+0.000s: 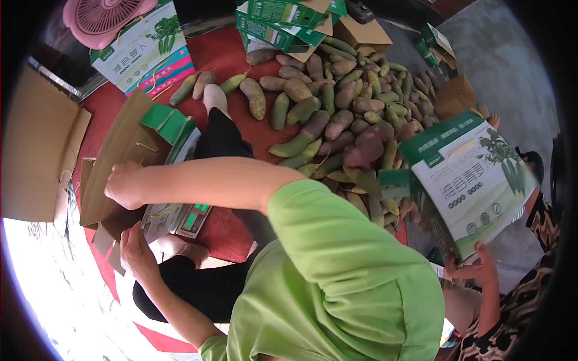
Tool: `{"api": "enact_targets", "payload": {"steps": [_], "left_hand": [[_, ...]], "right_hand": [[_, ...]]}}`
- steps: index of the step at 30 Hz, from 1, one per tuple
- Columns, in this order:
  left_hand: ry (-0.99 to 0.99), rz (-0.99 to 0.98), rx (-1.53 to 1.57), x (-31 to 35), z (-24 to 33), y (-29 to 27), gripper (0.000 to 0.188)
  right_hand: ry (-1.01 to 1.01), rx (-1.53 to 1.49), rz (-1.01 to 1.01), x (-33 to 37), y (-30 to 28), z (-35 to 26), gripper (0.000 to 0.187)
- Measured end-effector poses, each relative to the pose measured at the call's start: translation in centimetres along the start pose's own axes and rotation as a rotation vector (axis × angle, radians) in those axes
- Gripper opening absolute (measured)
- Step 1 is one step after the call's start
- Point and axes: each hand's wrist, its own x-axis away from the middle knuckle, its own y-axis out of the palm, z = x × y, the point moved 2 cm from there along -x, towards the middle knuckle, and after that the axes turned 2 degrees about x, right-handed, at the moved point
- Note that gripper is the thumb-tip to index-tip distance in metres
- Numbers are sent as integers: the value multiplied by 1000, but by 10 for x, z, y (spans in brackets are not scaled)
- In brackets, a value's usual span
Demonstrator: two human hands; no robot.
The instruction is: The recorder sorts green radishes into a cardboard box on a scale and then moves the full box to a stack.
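Observation:
A carton with brown inner flaps and a green-and-white printed outside stands in front of me at the left, its top opened. My right hand, its arm stretched across my front, is closed with the fingers curled at the brown flap. Lower down, my left hand grips the carton's near edge. Beside and partly under the carton is a digital scale with a lit green display. What lies inside the carton is hidden from view.
A large heap of green and brownish radishes covers the red mat. At right a co-worker's hands hold a printed carton. Flattened green cartons lie at the back, near a pink fan and another carton.

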Motion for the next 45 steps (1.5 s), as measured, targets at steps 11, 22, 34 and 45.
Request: {"api": "enact_targets", "payload": {"steps": [11,22,34,45], "left_hand": [[58,17,42,-5,-5,8,21],[96,24,113,-9,-8,14,23],[87,26,84,-7,-5,13,22],[85,46,101,-8,0,11,19]], "right_hand": [[326,-541,776,175,0,123,8],[958,-277,315,367,141,214,15],[1460,96,-535,490,132,252,36],[1602,-17,207,530,163,267,20]]}}
